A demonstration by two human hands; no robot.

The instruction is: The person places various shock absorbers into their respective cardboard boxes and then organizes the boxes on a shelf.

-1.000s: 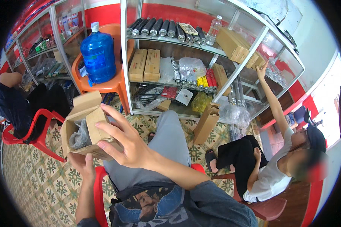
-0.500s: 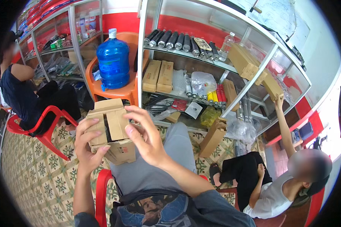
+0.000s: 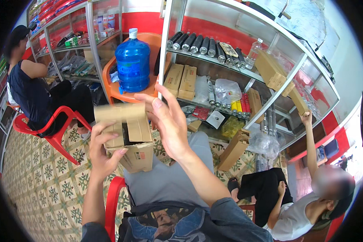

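Above my lap, a cardboard box (image 3: 135,157) stands with its top flaps partly folded over, a dark gap between them. My left hand (image 3: 105,147) grips its left side, thumb on the front and fingers at the top flap. My right hand (image 3: 171,123) is at the box's right, fingers spread and raised by the upper flap, which is blurred by motion. What lies inside the box is hidden by the flaps.
An orange chair (image 3: 113,94) holds a blue water jug (image 3: 133,66) ahead, beside glass shelving (image 3: 211,109) of shock absorbers and boxes. A seated person (image 3: 32,97) is at left; another (image 3: 294,215) at right holds a long box (image 3: 296,101). A tall carton (image 3: 232,151) stands on the floor.
The box flaps have folded over the bagged contents. My right hand has lifted and spread. The person at right has pulled a long box down and outward from the shelf.
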